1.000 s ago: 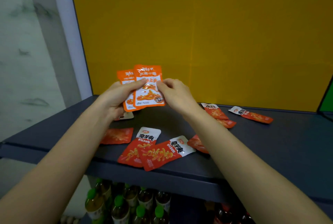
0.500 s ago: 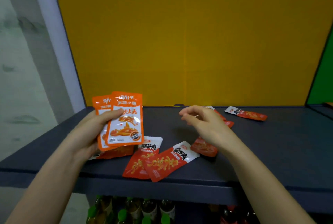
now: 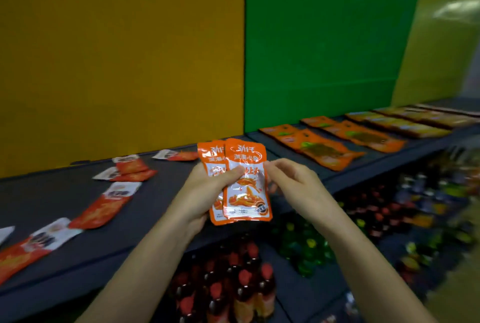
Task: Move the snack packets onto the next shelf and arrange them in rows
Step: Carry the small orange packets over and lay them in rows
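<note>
Swinging rightward, I'm carrying two orange snack packets [image 3: 244,185], my left hand [image 3: 205,193] clamping them over the shelf [image 3: 65,193] front edge. My right hand [image 3: 293,182] is meeting their edge, grip unclear. I'm judging the next move: laying them beside the rowed packets [image 3: 324,148].

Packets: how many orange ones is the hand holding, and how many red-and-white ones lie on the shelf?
Orange packets in the left hand: 2
Red-and-white packets on the shelf: 5
Total: 7, leaving out a cut-off corner at left
</note>
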Demonstrator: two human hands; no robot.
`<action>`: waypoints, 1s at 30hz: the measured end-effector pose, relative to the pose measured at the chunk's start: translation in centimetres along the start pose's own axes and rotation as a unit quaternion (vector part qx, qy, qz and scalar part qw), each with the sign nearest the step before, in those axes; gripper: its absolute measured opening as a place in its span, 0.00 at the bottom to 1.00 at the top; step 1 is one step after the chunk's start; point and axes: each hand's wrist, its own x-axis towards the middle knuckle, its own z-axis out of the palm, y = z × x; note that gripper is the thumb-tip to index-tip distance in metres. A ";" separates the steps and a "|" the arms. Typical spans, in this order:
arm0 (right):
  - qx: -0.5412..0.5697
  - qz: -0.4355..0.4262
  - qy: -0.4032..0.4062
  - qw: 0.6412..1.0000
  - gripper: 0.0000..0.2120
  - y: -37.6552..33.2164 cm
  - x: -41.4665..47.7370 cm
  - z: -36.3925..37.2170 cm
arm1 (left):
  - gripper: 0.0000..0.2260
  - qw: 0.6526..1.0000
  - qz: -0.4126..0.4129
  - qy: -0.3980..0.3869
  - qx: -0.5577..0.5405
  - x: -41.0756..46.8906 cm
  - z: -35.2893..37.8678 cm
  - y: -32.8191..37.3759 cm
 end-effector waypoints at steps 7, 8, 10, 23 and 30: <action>-0.026 0.119 0.116 0.986 0.07 10.6 -5.1 -16.6 | 0.06 0.988 -0.039 -0.142 -0.038 2.3 20.5 -5.4; -0.026 0.129 0.135 0.982 0.06 11.9 -5.8 -18.7 | 0.04 0.986 -0.045 -0.156 -0.047 2.4 23.0 -6.1; -0.014 0.150 0.178 0.973 0.05 14.0 -7.2 -22.7 | 0.03 0.981 -0.063 -0.173 -0.057 2.8 27.3 -7.4; 0.002 0.239 0.342 0.909 0.03 26.0 -10.1 -41.0 | 0.07 0.964 -0.129 -0.230 -0.028 10.6 45.9 -14.3; -0.044 0.222 0.392 0.892 0.05 30.9 -4.0 -51.6 | 0.05 0.958 -0.093 -0.268 -0.042 20.2 58.4 -13.6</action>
